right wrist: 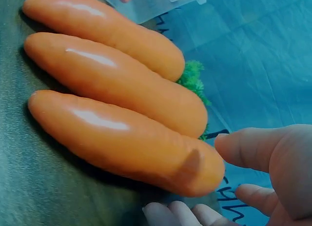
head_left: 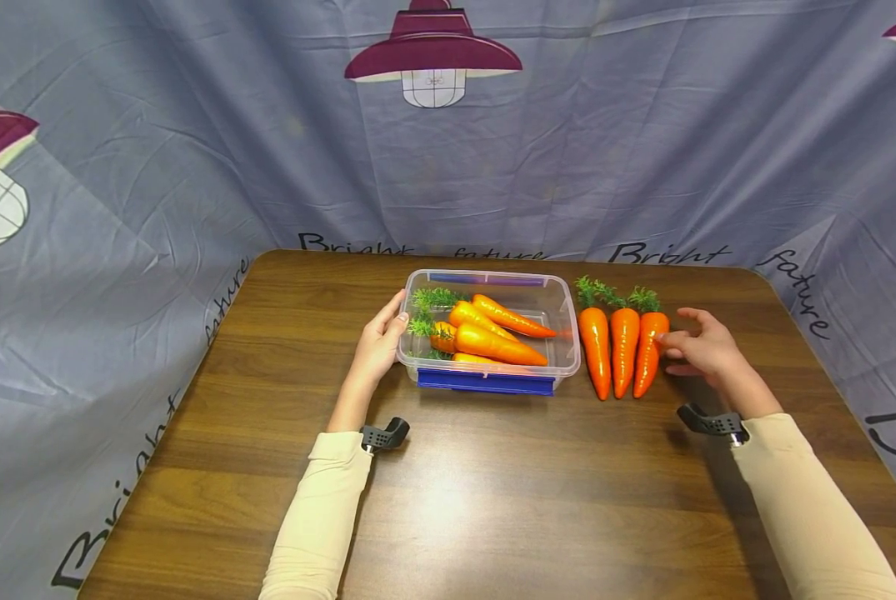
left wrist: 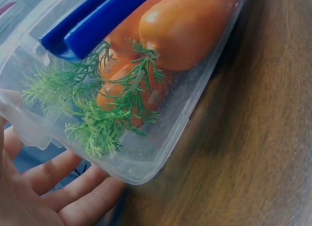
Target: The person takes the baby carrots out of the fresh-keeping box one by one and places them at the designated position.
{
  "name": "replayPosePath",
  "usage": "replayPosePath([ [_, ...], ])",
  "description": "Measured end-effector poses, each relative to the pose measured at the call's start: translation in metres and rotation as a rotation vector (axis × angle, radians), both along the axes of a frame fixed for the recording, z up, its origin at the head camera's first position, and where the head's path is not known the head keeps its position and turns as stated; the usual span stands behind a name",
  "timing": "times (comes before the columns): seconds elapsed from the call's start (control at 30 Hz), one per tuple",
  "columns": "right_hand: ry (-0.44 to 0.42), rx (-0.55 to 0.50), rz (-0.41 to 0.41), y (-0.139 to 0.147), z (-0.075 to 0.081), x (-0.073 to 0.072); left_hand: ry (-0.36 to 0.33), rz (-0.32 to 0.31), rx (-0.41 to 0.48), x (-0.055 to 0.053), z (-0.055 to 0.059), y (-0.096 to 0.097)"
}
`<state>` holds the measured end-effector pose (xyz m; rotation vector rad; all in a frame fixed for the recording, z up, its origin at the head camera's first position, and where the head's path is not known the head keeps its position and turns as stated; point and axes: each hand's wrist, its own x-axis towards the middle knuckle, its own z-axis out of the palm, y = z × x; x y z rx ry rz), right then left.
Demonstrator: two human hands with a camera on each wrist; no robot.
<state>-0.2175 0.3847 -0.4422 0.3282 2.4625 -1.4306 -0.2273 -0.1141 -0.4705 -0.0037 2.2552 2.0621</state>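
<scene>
A clear plastic food container [head_left: 565, 312] with blue side clips stands on the table, lidless. Several orange carrots [head_left: 502, 344] with green leafy tops lie in it, tops towards its left end. My left hand [head_left: 378, 343] holds that left end, thumb at the rim and fingers along the outer wall [left wrist: 161, 160]. Right of the container, three more carrots [head_left: 624, 352] lie side by side, tips towards me. Beside the rightmost carrot [right wrist: 129, 143] is my right hand [head_left: 706, 346], thumb right at its thick end and fingers spread apart, holding nothing.
The brown wooden table [head_left: 448, 500] spreads in front of the container and to both sides. Behind it hangs a grey-blue printed curtain [head_left: 613, 150]. A dark wrist mount [head_left: 387, 433] sits on the left wrist, and another wrist mount [head_left: 710, 421] on the right.
</scene>
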Motion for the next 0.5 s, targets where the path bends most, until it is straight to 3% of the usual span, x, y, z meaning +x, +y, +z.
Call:
replayPosePath([
  [0.33,0.116,0.069,0.014,-0.018,0.033,-0.012,-0.005,-0.001,-0.010,0.000,0.001,0.000],
  [0.5,0.171,0.118,0.090,-0.049,0.055,-0.022,-0.006,0.001,-0.013,-0.001,0.001,-0.001],
])
